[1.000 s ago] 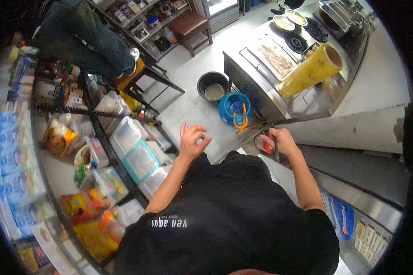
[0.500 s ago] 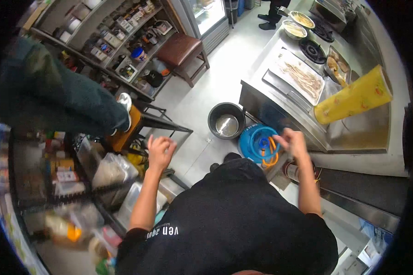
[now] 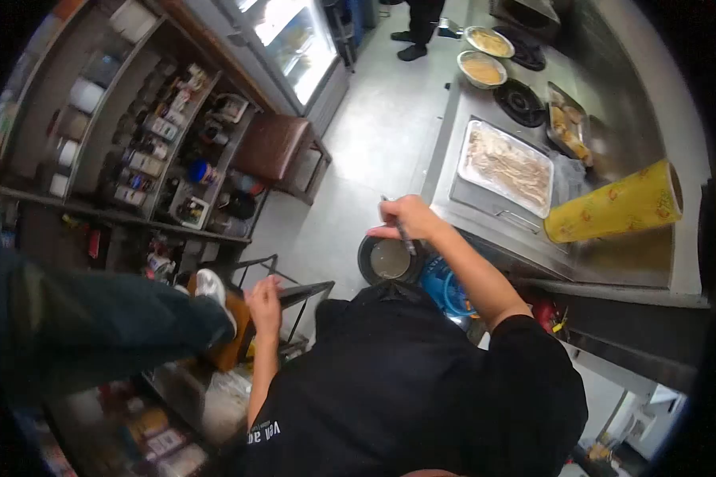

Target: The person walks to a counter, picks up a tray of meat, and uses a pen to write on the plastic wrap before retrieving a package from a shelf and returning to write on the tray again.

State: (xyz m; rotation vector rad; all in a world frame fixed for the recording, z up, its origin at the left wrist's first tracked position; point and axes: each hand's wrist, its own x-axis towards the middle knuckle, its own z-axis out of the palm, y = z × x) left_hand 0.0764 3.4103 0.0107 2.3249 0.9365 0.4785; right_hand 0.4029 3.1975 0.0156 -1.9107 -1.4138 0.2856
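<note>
My right hand (image 3: pixel 412 218) reaches over a black bucket (image 3: pixel 366 262) that has a pale bottom or contents. Its fingers are closed round a dark, slim pen-like stick (image 3: pixel 406 240). Beside the bucket, partly hidden under my right forearm, stands a blue gas cylinder (image 3: pixel 435 280). My left hand (image 3: pixel 264 304) is raised at the left, its fingers loosely bent and apart, with nothing visible in it. Close to that hand are a dark metal frame (image 3: pixel 298 294) and an orange-brown stool top (image 3: pixel 229 350), where a person's shoe (image 3: pixel 215 298) rests.
On the right, a steel counter (image 3: pixel 445 187) bears a tray of pale strips (image 3: pixel 505 163), bowls (image 3: pixel 482 70) and a yellow roll (image 3: pixel 612 203). Shelves of jars (image 3: pixel 147 163), a brown padded stool (image 3: pixel 274 147) and a lit fridge (image 3: pixel 290 48) line the left. Another person's legs (image 3: pixel 423 24) stand farther back.
My right hand has swung from beside the gas cylinder to over the bucket, and the dark stick now shows in it. My left hand has lowered slightly. The camera view has turned.
</note>
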